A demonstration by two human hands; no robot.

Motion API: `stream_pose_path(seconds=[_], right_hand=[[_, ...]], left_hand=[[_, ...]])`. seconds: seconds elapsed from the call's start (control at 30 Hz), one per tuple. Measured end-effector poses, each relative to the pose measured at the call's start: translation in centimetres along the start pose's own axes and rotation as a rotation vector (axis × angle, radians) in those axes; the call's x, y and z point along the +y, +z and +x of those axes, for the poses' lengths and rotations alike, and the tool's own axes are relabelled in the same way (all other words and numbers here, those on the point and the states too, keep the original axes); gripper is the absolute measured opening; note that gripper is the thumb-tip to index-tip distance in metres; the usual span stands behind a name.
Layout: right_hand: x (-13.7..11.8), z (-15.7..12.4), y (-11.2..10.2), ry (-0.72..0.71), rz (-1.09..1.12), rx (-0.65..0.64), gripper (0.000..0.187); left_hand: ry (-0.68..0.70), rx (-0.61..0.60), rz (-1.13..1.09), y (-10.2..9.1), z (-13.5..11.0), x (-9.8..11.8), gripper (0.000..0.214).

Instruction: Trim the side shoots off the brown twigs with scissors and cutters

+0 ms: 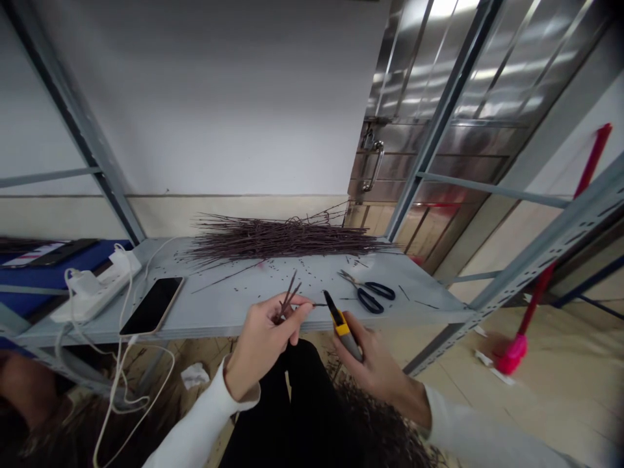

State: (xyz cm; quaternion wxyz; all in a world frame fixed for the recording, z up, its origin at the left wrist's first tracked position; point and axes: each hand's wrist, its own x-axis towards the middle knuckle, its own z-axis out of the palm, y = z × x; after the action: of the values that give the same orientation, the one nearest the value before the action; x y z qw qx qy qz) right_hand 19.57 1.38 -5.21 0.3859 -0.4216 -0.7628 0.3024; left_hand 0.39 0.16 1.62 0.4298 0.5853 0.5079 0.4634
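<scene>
My left hand (273, 335) is closed around a few short dark twigs (288, 298) above the shelf's front edge. Between its thumb and forefinger, one thin twig (319, 304) points right, toward a blade. That dark blade belongs to a utility knife (347, 337) with a yellow and grey handle, which my right hand (373, 364) grips. The blade's tip is close to the twig's end; whether they touch I cannot tell. Behind both hands, a large bundle of dark twigs (287, 239) lies along the back of the grey shelf (214, 311). Scissors with black handles (370, 292) rest on the shelf beyond the knife.
A phone (153, 305) and a white power strip (97, 289) with cables occupy the shelf's left end. Metal uprights (433, 136) frame both sides. Twig bits dot the surface. More twigs (385, 422) are heaped on the floor by my legs. A person's limb (24, 390) shows at lower left.
</scene>
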Motion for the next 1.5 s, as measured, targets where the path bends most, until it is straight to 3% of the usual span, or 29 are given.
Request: stream_pose_path(seconds=[0.2, 0.37, 0.43, 0.53, 0.63, 0.73, 0.83, 0.93, 1.0, 1.03, 1.1, 1.17, 1.23, 1.3, 1.37, 1.43, 1.5], right_hand=[[4.0, 2.2, -3.0, -0.394, -0.372, 0.140, 0.031], [3.7, 5.1, -7.0, -0.392, -0.328, 0.008, 0.017], [2.4, 6.4, -8.5, -0.365, -0.261, -0.072, 0.014], [-0.4, 8.3, -10.0, -0.345, -0.250, -0.307, 0.017], [-3.5, 9.8, -10.5, -0.340, -0.288, -0.638, 0.018], [-5.2, 10.7, -10.4, -0.337, -0.279, -0.781, 0.019], [-4.4, 10.9, -10.5, -0.319, -0.243, -0.647, 0.017], [-2.2, 10.0, -9.7, -0.349, -0.246, -0.353, 0.015], [-1.0, 8.5, -7.7, -0.352, -0.257, -0.152, 0.020], [-0.7, 7.4, -6.4, -0.310, -0.242, -0.051, 0.021], [-0.6, 5.0, -3.1, -0.123, -0.152, 0.010, 0.018], [-1.3, 2.7, -0.2, 0.081, 0.036, -0.032, 0.010], [-2.4, 1.1, 1.4, 0.293, 0.288, -0.119, 0.008], [-3.6, 0.5, 1.2, 0.546, 0.589, -0.289, 0.013], [-4.7, 0.7, -0.4, 0.776, 0.836, -0.512, 0.015], [-5.3, 1.4, -2.6, 0.922, 0.959, -0.728, 0.012], [-5.4, 2.1, -4.4, 1.024, 0.977, -0.861, 0.009]], left_hand=[[-0.035, -0.147, -0.029, 0.0, -0.4, 1.0, 0.029], [-0.012, -0.309, 0.070, 0.1, -0.7, 1.4, 0.026], [-0.014, -0.357, 0.121, 0.4, -0.8, 1.5, 0.026], [0.015, -0.412, 0.185, 1.2, -0.6, 1.2, 0.022], [0.050, -0.438, 0.190, 2.1, -0.3, 0.3, 0.019], [0.010, -0.447, 0.138, 2.3, 0.0, -0.5, 0.019], [-0.048, -0.427, 0.042, 1.6, 0.1, -0.6, 0.021], [-0.025, -0.309, -0.086, 0.6, 0.1, 0.1, 0.024], [0.027, -0.179, -0.160, 0.2, 0.2, 0.6, 0.025], [0.054, -0.108, -0.176, 0.2, 0.2, 0.8, 0.025], [0.103, 0.019, -0.160, 0.3, 0.1, 0.8, 0.023], [0.141, 0.094, -0.094, 0.6, 0.1, 0.3, 0.021], [0.193, 0.120, 0.003, 0.7, 0.0, -0.7, 0.021], [0.278, 0.125, 0.127, 0.6, -0.1, -2.0, 0.022], [0.384, 0.108, 0.268, 0.2, -0.2, -3.3, 0.021], [0.489, 0.045, 0.402, -0.4, -0.2, -4.5, 0.015], [0.603, -0.071, 0.520, -1.1, 0.0, -5.4, 0.012]])
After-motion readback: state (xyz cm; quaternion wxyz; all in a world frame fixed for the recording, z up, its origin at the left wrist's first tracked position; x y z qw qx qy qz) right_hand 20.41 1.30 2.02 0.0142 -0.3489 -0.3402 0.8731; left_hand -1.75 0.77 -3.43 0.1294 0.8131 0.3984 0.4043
